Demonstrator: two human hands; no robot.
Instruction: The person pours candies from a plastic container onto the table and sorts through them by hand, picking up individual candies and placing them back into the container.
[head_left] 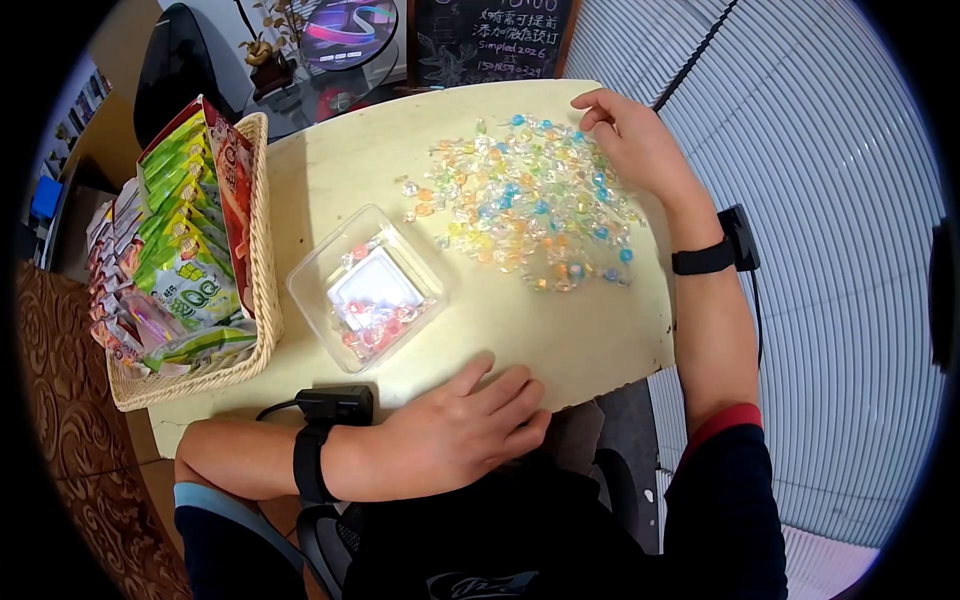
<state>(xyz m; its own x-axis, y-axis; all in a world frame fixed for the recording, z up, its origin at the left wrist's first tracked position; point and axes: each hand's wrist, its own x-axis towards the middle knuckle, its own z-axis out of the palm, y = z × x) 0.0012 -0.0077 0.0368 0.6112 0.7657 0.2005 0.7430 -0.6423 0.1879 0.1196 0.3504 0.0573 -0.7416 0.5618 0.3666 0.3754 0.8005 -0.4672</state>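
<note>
Many small clear, blue, green, yellow and orange beads (530,200) lie spread over the table's right half. My right hand (630,135) is at their upper right edge, its fingers curled toward the tabletop; whether a bead is between the fingertips is too small to tell. Near the front edge, my left hand (465,425) rests with its fingers slightly bent and apart, holding nothing. A clear square plastic box (430,265) stands above and left of it. Inside are pink and clear beads (375,335) and a white square piece (377,288).
A wicker basket (262,220) full of green and red snack packets (190,260) stands on the table's left side. Behind the table are a blackboard (490,45) with writing and a round glass stand. A corrugated white wall (840,250) borders the right side.
</note>
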